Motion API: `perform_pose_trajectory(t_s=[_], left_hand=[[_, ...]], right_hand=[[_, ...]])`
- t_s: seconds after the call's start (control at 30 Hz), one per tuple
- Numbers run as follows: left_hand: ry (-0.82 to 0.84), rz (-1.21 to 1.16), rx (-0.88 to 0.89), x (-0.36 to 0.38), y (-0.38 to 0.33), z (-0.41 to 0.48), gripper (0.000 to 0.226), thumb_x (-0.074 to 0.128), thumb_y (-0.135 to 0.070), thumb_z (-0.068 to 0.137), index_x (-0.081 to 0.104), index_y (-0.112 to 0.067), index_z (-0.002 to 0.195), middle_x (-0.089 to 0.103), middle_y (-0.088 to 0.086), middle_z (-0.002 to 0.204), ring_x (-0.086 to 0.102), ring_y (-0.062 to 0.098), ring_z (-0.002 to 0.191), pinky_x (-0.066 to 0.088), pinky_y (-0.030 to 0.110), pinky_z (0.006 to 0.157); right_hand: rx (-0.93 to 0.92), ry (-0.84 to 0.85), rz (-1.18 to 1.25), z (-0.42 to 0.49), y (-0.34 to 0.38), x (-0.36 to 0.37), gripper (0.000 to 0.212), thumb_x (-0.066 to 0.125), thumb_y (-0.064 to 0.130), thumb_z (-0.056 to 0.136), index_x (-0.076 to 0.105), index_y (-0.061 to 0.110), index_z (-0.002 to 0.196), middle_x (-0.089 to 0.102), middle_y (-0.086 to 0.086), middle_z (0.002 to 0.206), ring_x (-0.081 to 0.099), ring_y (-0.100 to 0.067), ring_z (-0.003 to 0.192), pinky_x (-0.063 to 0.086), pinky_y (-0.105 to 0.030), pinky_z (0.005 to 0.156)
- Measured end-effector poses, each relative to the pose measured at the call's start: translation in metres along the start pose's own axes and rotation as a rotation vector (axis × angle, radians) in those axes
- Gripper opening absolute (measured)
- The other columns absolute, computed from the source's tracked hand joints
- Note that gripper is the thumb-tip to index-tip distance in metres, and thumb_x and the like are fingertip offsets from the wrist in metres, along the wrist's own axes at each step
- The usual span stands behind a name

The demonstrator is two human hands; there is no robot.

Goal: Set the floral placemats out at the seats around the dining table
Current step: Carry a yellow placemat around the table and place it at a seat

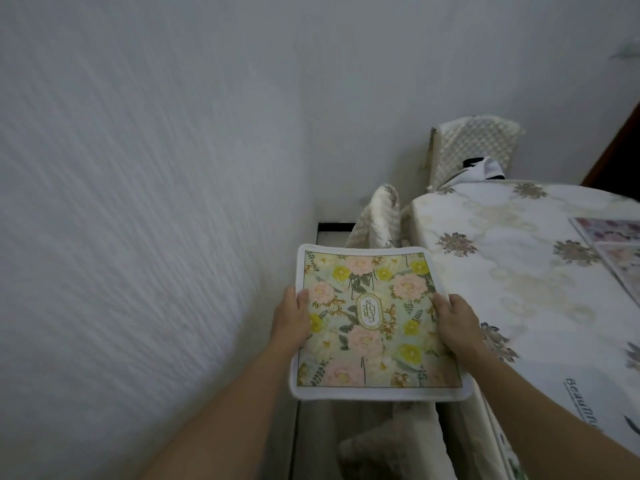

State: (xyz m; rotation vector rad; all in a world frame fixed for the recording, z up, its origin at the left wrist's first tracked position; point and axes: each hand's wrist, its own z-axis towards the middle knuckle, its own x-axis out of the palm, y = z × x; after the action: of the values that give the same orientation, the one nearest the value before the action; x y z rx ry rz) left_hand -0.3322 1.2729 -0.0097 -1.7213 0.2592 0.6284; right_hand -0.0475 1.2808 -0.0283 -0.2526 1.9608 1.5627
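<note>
I hold a floral placemat (374, 320) flat in front of me, over the gap between the wall and the dining table (502, 271). It has a white border, pink and yellow flowers, and an oval label in the middle. My left hand (291, 317) grips its left edge with the thumb on top. My right hand (457, 320) grips its right edge the same way. Two other placemats (616, 244) lie on the table at the far right, partly cut off by the frame edge.
A white textured wall (138, 202) fills the left side, close by. The table wears a cream floral cloth. A quilted chair back (474, 147) stands at its far end, another covered chair (377, 216) at its near corner. Narrow floor runs between wall and table.
</note>
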Motion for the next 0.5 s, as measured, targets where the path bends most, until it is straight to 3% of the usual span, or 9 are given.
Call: perform_pose_trajectory(t_s=[0.33,0.5], left_hand=[[0.085,0.024,0.043,0.042,-0.032,0.114,0.036,0.033,-0.039,0.103,0.052,-0.009,0.104,0.063,0.010,0.096,0.063,0.027,0.088,0.054,0.049,0.079],[0.119,0.030,0.042,0.068,-0.047,0.193,0.036,0.031,-0.037,0.104,0.051,-0.008,0.105,0.062,0.012,0.097,0.061,0.028,0.088,0.052,0.045,0.077]], right_hand=[[0.054,-0.106,-0.002,0.083,0.006,0.009,0.040,0.038,0.041,0.102,0.052,0.006,0.090,0.058,-0.013,0.084,0.057,-0.031,0.078,0.046,-0.040,0.066],[0.086,-0.158,-0.006,0.149,0.017,0.028,0.038,0.038,0.043,0.101,0.051,0.010,0.089,0.059,-0.010,0.083,0.059,-0.029,0.076,0.049,-0.042,0.066]])
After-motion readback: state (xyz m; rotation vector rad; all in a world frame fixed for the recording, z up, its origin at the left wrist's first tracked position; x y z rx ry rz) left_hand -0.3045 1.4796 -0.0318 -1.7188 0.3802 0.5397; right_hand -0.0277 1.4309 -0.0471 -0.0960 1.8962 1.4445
